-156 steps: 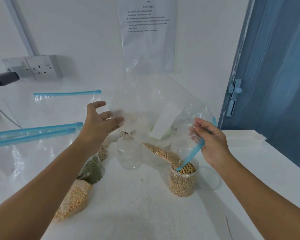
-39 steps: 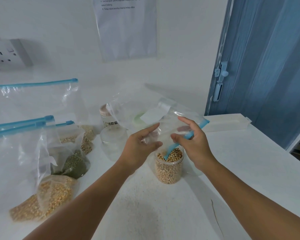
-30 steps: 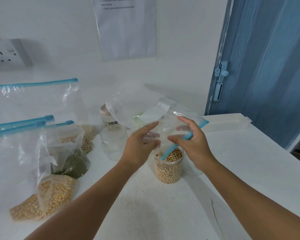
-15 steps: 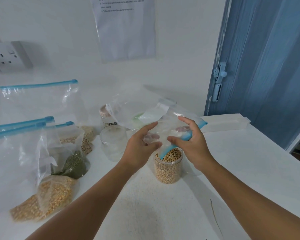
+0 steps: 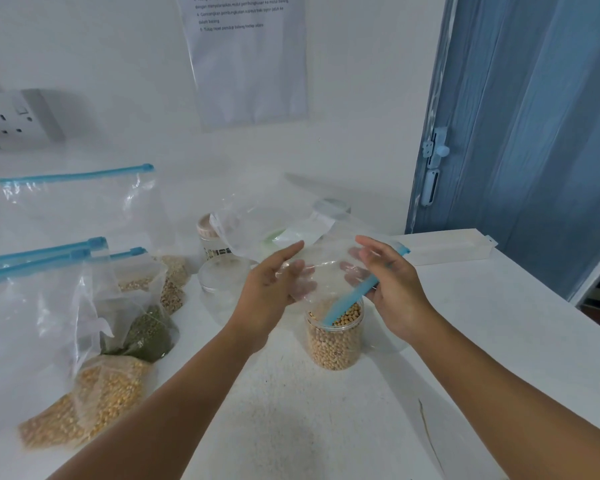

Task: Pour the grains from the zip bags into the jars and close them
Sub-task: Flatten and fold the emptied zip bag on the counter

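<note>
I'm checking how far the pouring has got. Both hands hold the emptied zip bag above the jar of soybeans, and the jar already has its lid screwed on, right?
Not quite. The jar of soybeans has no lid on: the head view shows its mouth open, with the bag's blue zip strip dipping into it. The rest stands: the left hand and right hand hold the emptied zip bag above it.

Five zip bags, three jars, one loose lid, one wall socket
</note>
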